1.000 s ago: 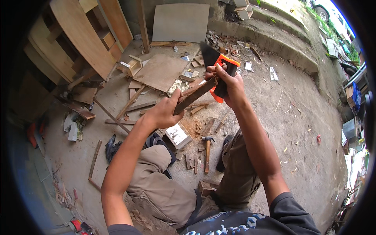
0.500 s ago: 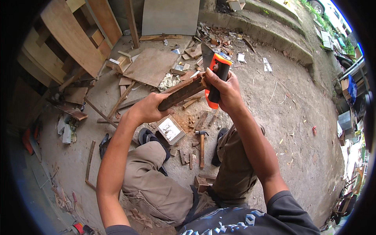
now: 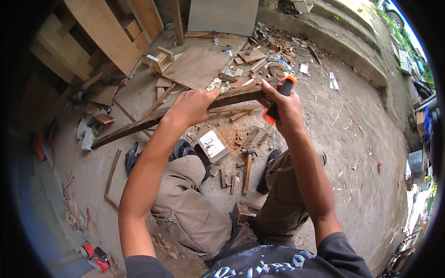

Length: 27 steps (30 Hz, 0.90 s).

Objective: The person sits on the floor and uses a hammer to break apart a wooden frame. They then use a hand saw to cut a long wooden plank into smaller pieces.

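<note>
A long, dark, rough wooden strip [image 3: 134, 128] slants across in front of me, low at the left and higher at the right. My left hand [image 3: 191, 109] is closed around it near its middle. In my right hand [image 3: 288, 111] is a handsaw [image 3: 279, 101] with an orange and black handle; its blade can hardly be made out from this angle. The right thumb and fingers also meet the strip's right end. Below, between my feet, a wooden box [image 3: 213, 144] with a white top stands on the ground, and a claw hammer [image 3: 248, 170] lies beside it.
Short wood offcuts [image 3: 228, 180] and sawdust lie around the hammer. Farther off are a flat plywood sheet [image 3: 197, 67] and a heap of scraps [image 3: 273, 60]. Boards [image 3: 99, 34] lean at the far left; concrete steps [image 3: 333, 46] rise at the far right.
The strip has swung so its long left part now shows, reaching down to the left. Both hands have shifted right in the picture, and the saw has turned, its blade no longer plainly visible.
</note>
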### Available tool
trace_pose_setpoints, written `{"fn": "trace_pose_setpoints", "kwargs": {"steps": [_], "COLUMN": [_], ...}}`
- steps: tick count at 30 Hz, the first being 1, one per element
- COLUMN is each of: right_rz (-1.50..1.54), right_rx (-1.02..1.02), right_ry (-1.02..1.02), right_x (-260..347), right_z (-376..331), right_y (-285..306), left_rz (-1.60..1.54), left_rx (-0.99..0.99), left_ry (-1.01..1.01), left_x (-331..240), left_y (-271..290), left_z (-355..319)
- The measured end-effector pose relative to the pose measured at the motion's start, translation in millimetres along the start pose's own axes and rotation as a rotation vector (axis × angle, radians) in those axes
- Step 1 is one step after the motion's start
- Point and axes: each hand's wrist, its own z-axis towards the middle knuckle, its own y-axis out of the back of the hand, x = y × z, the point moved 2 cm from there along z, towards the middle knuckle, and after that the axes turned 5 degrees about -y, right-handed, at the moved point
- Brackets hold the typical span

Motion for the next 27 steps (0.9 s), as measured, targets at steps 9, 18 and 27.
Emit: {"fn": "trace_pose_setpoints", "kwargs": {"steps": [9, 18, 27], "right_rz": [-0.105, 0.005, 0.122], "right_rx": [-0.188, -0.105, -0.298], "right_ry": [0.26, 0.241, 0.229], "right_x": [52, 83, 101], "right_z": [16, 33, 39], "right_y": [76, 230, 351], "left_rz": [-0.031, 0.06, -0.069], "left_rx": [-0.062, -0.145, -0.136], "left_ry": [0.176, 0.175, 0.392], "left_x": [59, 126, 133], "left_y": [-52, -84, -48], "left_z": [-32, -75, -92]}}
